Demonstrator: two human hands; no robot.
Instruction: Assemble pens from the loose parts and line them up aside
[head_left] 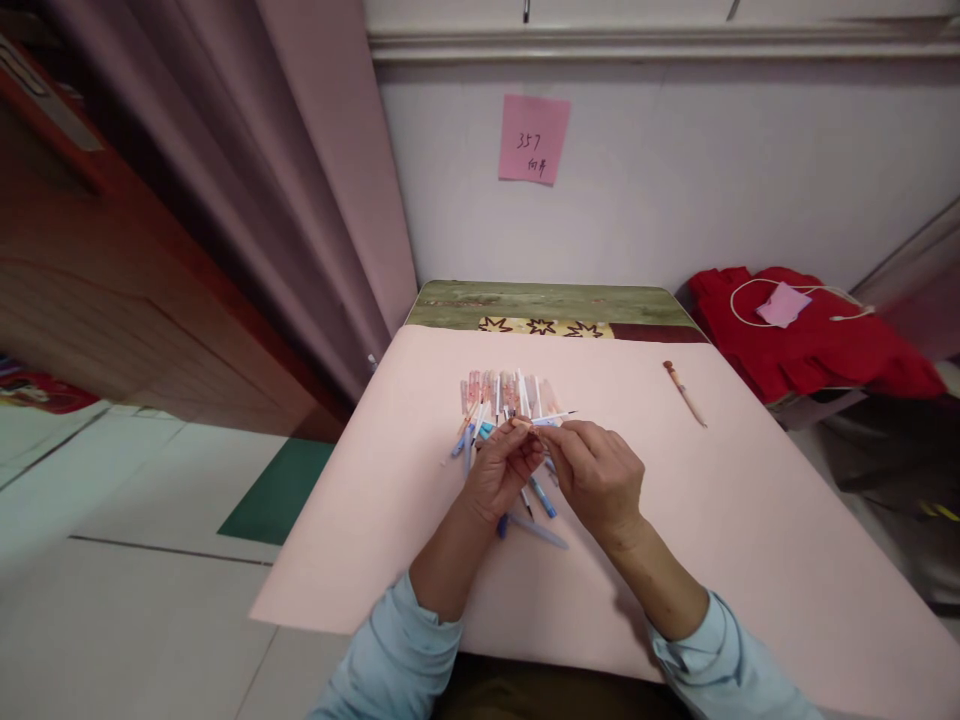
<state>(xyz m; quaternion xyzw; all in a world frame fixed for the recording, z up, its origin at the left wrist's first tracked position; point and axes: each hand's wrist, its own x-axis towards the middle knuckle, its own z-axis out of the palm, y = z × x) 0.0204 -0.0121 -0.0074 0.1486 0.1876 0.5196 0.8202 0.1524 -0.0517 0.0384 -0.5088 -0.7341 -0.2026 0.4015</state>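
Observation:
Over a pile of pen parts, my left hand (501, 468) and my right hand (604, 470) meet with their fingertips almost touching. A small peach-coloured pen part (523, 423) is pinched by my left thumb and fingers. My right thumb and index finger press together at its right end; what they grip is too small to make out. Behind the hands lies a row of clear pinkish pen barrels (491, 385). White refills (523, 392) lie among them. Blue pen pieces (541, 497) and a pale lilac pen tube (538, 531) stick out beneath my hands, partly hidden.
A whole pen with a brown top (684, 393) lies apart on the right of the pink-covered table (390, 480). Red cloth (814, 345) with a corded pink tag (784, 304) is beyond the right edge. A curtain (315, 180) hangs at left; a pink note (534, 139) is on the wall.

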